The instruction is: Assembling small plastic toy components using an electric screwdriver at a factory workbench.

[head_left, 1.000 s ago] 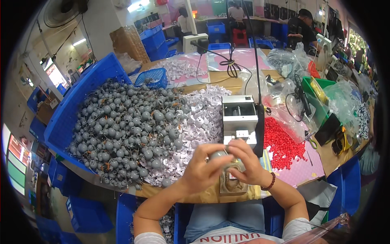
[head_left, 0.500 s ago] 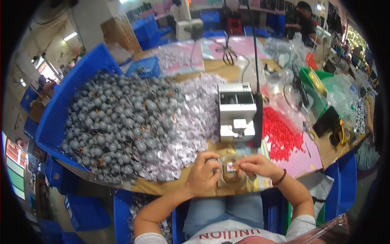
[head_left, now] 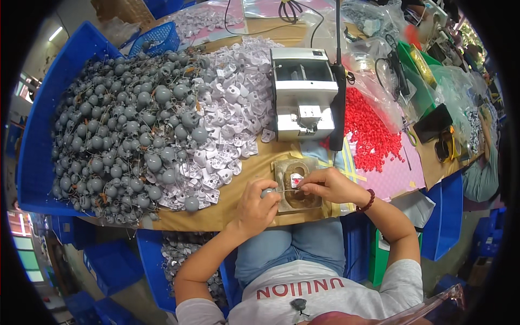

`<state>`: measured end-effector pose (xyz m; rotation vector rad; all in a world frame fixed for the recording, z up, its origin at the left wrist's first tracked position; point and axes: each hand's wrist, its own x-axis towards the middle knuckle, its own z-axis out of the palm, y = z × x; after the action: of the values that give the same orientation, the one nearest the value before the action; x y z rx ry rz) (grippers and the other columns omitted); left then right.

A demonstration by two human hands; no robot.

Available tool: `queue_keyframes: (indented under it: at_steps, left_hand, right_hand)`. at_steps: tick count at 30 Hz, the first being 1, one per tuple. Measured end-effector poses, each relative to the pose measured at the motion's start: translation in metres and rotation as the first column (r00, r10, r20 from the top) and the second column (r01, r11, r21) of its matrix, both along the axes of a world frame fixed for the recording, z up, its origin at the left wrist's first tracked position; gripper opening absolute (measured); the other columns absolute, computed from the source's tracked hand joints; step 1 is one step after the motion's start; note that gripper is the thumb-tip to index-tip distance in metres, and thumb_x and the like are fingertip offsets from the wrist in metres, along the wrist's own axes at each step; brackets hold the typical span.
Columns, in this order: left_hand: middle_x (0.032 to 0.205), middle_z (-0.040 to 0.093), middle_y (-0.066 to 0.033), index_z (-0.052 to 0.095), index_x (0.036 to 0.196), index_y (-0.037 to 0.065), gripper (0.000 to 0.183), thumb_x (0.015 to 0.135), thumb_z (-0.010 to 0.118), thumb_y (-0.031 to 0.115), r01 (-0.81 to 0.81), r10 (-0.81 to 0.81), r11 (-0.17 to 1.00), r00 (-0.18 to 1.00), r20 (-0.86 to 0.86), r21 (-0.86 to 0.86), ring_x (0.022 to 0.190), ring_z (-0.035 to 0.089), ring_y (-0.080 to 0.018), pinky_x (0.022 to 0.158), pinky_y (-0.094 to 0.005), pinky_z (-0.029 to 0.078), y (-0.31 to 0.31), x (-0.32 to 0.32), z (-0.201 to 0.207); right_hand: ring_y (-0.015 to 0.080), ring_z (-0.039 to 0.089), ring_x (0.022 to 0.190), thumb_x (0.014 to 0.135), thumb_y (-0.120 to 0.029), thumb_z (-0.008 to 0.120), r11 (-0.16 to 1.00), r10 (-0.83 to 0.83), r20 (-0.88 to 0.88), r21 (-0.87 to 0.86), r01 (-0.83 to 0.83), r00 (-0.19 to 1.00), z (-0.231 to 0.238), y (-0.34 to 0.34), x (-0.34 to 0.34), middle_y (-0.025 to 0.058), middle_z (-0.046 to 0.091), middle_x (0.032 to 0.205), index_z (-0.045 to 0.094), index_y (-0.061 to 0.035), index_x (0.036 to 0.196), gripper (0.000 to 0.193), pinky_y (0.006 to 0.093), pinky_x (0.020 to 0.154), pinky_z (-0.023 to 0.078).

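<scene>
Currently, left hand (head_left: 259, 205): closed around a small round grey plastic ball piece (head_left: 267, 192);
right hand (head_left: 328, 184): pinching its thin wire over the square brown fixture block (head_left: 297, 183);
remaining: big heap of grey ball parts (head_left: 116, 127) seems unprocessed; work looks far from finished

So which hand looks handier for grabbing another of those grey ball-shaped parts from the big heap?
Probably the left hand: it is on the side of the heap of grey ball-shaped parts. The right hand is busy over the small tan fixture block, farther away.
</scene>
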<state>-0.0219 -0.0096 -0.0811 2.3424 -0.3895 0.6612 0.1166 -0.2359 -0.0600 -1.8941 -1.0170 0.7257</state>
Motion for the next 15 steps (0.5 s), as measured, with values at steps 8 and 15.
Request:
queue_keyframes:
  at_steps: [8,15]
  left_hand:
    - [0.113,0.059,-0.0119,0.06,0.089,0.009,0.029,0.067,0.075,-0.003,0.069,-0.071,0.994,0.997,-0.029,-0.089,0.103,0.059,-0.0352,0.085,-0.0427,0.05,-0.019,-0.005,-0.009]
    - [0.109,0.059,-0.011,0.064,0.086,0.008,0.019,0.071,0.073,-0.001,-0.011,-0.015,0.986,0.987,-0.161,-0.164,0.096,0.058,-0.0332,0.081,-0.0412,0.051,-0.032,-0.003,-0.017]
  right_hand:
    - [0.0305,0.062,0.083,0.081,-0.005,0.074,0.996,-0.047,0.585,0.086,-0.005,0.81,-0.013,0.008,-0.007,0.0095,0.064,0.085,0.072,-0.0063,0.097,0.016,0.0393,0.074,0.053]
    - [0.0256,0.06,0.086,0.074,-0.011,0.071,0.994,-0.033,0.758,0.095,-0.061,0.651,-0.026,0.012,-0.004,0.0053,0.063,0.09,0.069,-0.0083,0.097,0.023,0.0378,0.075,0.051]
